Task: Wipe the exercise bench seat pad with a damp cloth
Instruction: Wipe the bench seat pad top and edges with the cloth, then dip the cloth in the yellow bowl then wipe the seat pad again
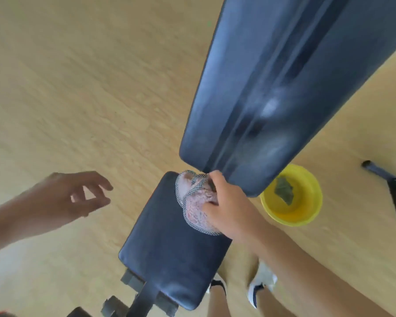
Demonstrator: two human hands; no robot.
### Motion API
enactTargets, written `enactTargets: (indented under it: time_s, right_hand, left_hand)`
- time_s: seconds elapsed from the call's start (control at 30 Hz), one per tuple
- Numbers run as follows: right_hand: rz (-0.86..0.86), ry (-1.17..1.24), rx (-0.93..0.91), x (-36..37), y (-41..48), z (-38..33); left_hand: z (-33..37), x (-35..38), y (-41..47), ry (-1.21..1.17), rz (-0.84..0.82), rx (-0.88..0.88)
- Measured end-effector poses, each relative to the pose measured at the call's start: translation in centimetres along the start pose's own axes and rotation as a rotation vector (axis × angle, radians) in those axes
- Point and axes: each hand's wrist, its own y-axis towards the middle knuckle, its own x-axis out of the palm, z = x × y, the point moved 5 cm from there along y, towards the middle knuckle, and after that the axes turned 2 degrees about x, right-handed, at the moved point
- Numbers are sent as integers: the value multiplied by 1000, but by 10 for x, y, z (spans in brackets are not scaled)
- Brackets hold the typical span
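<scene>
The dark blue seat pad [167, 252] of the bench lies in the lower middle of the head view. A pinkish cloth [196, 202] with a checkered border rests bunched on the pad's far right corner, close to the backrest. My right hand [229, 207] presses down on the cloth and grips it. Over the floor to the left of the pad hovers my left hand [78, 195], fingers apart and holding nothing.
The raised dark blue backrest [284, 88] slants up to the top right. A yellow bowl [306, 216] with another rag in it stands on the wooden floor right of the bench. My feet in white shoes [261, 284] stand by the seat. A black bar [389, 179] lies far right.
</scene>
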Motion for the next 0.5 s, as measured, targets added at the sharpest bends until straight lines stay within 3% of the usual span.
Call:
enactTargets:
  time_s: [0.13, 0.27, 0.5]
  right_hand:
    - [263, 159, 34, -70, -29, 58]
    - [433, 223, 131, -115, -64, 132]
    - [677, 451, 408, -175, -196, 287]
  left_hand:
    - [138, 24, 47, 239, -39, 269]
    - [250, 70, 71, 229, -24, 390]
    - [455, 244, 76, 275, -290, 650]
